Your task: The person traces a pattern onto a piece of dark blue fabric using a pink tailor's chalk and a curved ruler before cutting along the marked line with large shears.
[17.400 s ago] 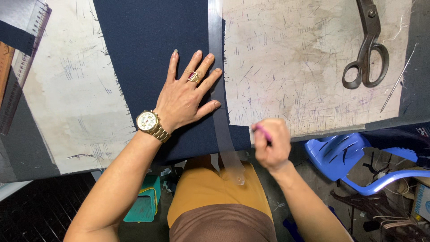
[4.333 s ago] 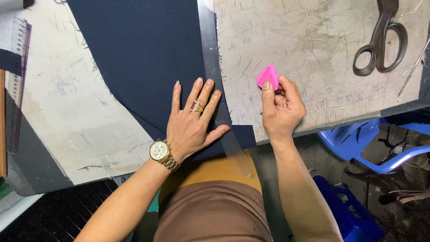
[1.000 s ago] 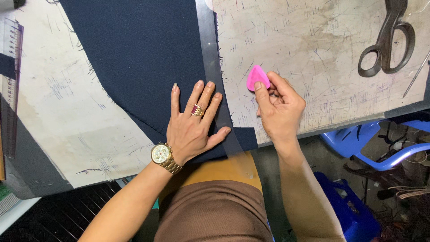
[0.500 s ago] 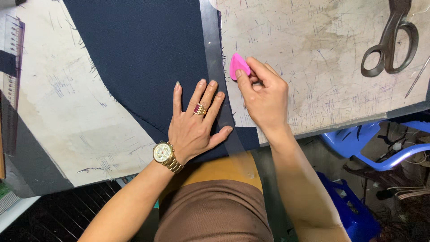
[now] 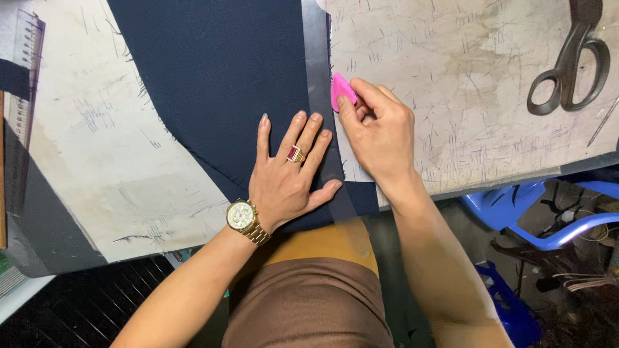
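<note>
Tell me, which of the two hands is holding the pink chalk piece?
The right hand pinches the pink chalk in its fingertips against the edge of the clear ruler. The left hand, with ring and gold watch, lies flat on the navy fabric.

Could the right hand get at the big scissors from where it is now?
Probably yes. The scissors lie in the open on the scratched table, with bare surface between them and the right hand. That hand pinches pink chalk, so it isn't free.

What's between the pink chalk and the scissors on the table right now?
Head view: nothing lies between the pink tailor's chalk and the scissors, only bare, scored tabletop.
</note>
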